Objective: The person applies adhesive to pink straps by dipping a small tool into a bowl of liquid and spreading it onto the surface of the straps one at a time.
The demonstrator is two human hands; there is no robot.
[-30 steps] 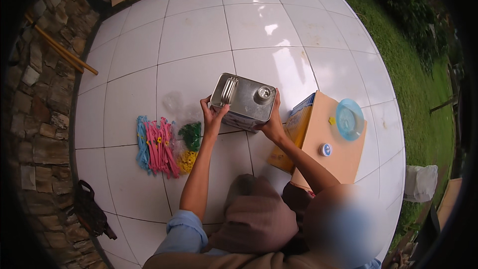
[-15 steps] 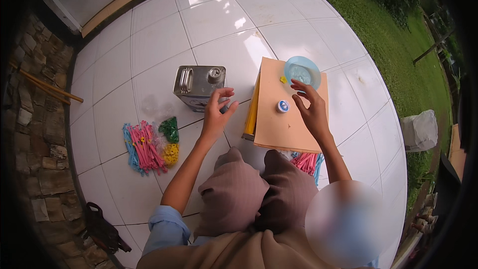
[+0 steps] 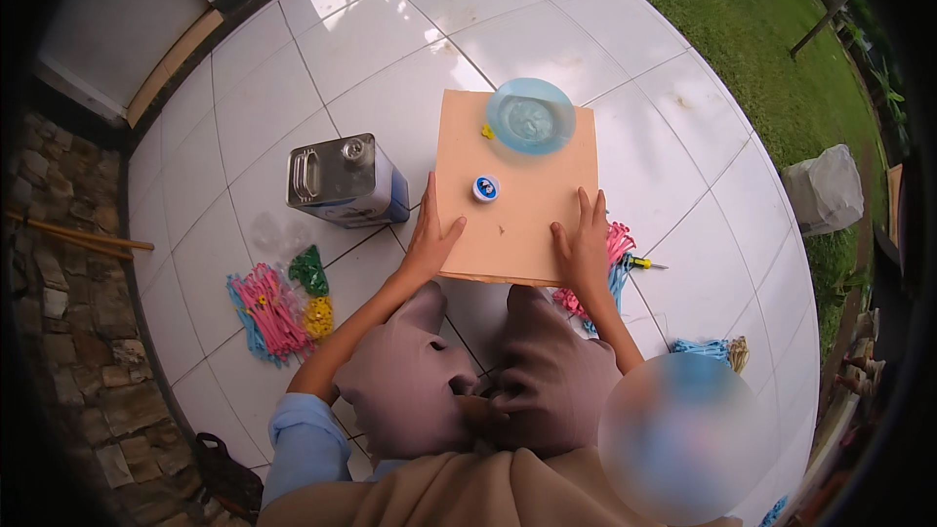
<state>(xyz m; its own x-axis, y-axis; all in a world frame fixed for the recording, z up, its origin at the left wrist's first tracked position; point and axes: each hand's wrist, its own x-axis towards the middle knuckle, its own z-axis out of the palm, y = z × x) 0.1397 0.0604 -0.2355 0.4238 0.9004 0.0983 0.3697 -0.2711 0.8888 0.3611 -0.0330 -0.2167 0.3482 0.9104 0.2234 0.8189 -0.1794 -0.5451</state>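
A flat tan cardboard board [image 3: 527, 224] lies before my knees. My left hand [image 3: 430, 242] rests along its left edge, fingers stretched against the side and thumb over the top. On the right edge my right hand [image 3: 585, 245] lies open, its fingers spread and thumb apart. Between the hands, a bit farther off, a small round white tub with a blue lid [image 3: 485, 188] stands on the board. A translucent blue bowl [image 3: 530, 116] sits at the board's far edge, with a clear or pale content. Beside the bowl is a small yellow piece [image 3: 487, 132].
A metal can [image 3: 346, 181] stands left of the board. Near my left arm lie pink and blue strips [image 3: 268, 312], a green bag [image 3: 309, 271] and yellow pieces [image 3: 318, 317]. A screwdriver [image 3: 646, 263] and more blue strips [image 3: 703, 347] are at the right.
Both hands have come down from the air onto the board's two side edges. The view has shifted, so the can and board appear farther left. The board's yellow left side no longer shows.
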